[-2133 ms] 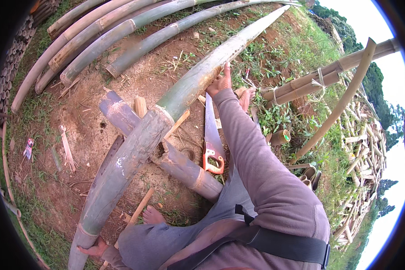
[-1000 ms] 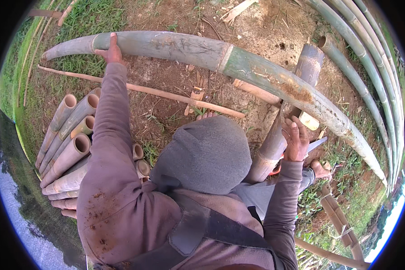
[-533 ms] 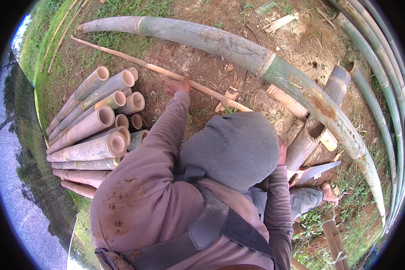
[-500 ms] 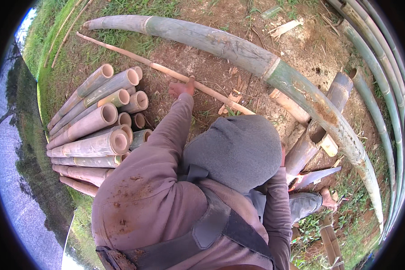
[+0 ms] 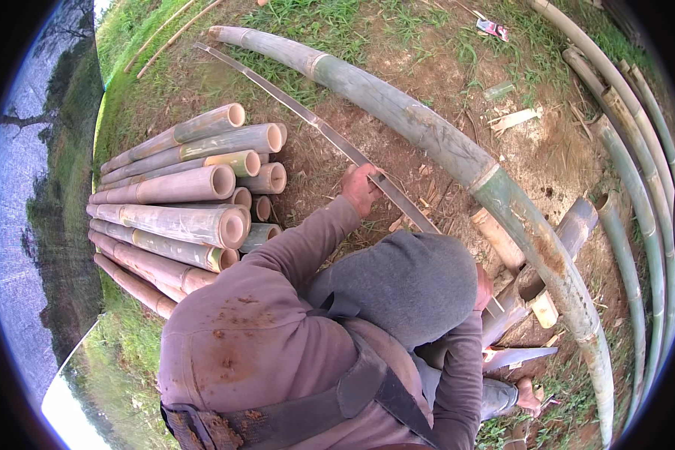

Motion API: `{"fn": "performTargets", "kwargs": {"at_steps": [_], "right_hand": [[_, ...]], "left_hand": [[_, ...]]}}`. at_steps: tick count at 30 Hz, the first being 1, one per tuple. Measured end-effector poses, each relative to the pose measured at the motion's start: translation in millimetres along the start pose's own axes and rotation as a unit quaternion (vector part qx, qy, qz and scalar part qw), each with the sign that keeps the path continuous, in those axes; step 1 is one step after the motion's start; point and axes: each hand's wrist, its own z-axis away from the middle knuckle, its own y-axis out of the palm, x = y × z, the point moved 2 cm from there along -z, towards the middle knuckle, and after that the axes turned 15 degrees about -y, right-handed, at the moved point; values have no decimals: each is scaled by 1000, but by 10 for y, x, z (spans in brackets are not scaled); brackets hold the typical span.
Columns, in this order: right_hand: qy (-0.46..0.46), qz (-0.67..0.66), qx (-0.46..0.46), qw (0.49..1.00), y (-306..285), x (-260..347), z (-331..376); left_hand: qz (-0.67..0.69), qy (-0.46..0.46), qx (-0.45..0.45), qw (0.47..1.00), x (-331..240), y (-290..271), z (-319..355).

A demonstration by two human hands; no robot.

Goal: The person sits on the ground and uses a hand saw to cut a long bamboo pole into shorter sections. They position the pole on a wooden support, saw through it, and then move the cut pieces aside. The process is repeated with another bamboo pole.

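A long, narrow bamboo strip [image 5: 315, 121] runs slantwise from the far left towards me, its dark greyish face turned up between pale edges. My left hand [image 5: 361, 189] is closed around it about midway. A rounded shape in grey cloth [image 5: 397, 281] between my arms covers the near stretch of the strip. At its right edge, my right hand [image 5: 484, 289] shows only in part, with curled fingers; a short pale end sticks out below it, and what it grips is hidden. Beyond the strip lies a thick green-grey bamboo pole [image 5: 412, 120].
Cut bamboo lengths [image 5: 202, 184] are stacked at the left. A notched bamboo piece [image 5: 514, 300] stands under the thick pole at the right, near a handsaw [image 5: 521, 358] and a bare foot [image 5: 529, 395]. More long poles [image 5: 637, 142] line the right side. Wood chips [image 5: 514, 120] litter the soil.
The strip has been rolled over: its tan face was up, now the darker one is. My left hand has drawn nearer to me while holding it. The whole view has shifted.
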Motion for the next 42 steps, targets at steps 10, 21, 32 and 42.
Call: {"fn": "performTargets", "kwargs": {"at_steps": [10, 21, 32, 42], "right_hand": [[-34, 113, -120, 986, -477, -395, 332], [-82, 54, -154, 983, -665, -349, 423], [-83, 65, -188, 976, -666, -501, 448], [-75, 68, -172, 980, -701, -538, 451]], "left_hand": [[18, 22, -43, 999, -214, 174, -67], [72, 99, -35, 992, -352, 404, 360], [46, 100, 17, 994, -405, 631, 486], [35, 105, 9, 994, -350, 663, 429]]}}
